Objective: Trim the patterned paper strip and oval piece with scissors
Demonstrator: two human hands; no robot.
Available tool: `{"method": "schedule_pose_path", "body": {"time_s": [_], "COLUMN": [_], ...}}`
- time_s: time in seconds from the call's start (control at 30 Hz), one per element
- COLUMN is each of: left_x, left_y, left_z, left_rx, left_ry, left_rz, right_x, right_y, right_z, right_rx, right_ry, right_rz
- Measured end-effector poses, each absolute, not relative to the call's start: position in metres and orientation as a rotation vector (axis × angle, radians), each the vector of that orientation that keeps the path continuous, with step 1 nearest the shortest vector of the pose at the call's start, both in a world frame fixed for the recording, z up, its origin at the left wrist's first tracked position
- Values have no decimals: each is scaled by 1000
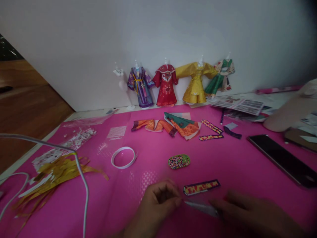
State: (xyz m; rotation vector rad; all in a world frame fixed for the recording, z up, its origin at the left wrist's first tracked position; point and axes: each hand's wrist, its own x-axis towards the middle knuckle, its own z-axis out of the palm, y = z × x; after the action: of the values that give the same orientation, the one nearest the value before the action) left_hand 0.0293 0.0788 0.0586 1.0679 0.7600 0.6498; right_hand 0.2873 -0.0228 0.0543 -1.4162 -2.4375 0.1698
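My left hand (158, 203) rests low on the pink mat (223, 162), fingers curled toward a thin clear strip (200, 207) that stretches to my right hand (247, 213). Both hands pinch the strip's ends; the right one is blurred. Just above the strip lies a small patterned paper band (201, 187) with a dark border. An oval patterned paper piece (179, 161) sits a little farther up the mat.
A tape ring (123, 157) lies left of centre. An unfinished orange paper robe (173, 126) and loose bands lie mid-mat. Several dressed paper dolls (165, 84) stand against the wall. Paper scraps (56, 165) and a white cable (81, 172) are at left. A phone (282, 158) and another person's hand (287, 114) are at right.
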Motion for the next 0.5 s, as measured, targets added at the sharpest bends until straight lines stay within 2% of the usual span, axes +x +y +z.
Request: {"method": "schedule_pose_path", "body": {"time_s": [0.5], "left_x": [30], "left_y": [81], "left_z": [65], "left_rx": [1072], "left_ry": [755], "left_rz": [657], "right_x": [288], "right_y": [-18], "right_z": [55], "right_rx": [-1294], "right_ry": [-2537], "right_rz": [-18]}}
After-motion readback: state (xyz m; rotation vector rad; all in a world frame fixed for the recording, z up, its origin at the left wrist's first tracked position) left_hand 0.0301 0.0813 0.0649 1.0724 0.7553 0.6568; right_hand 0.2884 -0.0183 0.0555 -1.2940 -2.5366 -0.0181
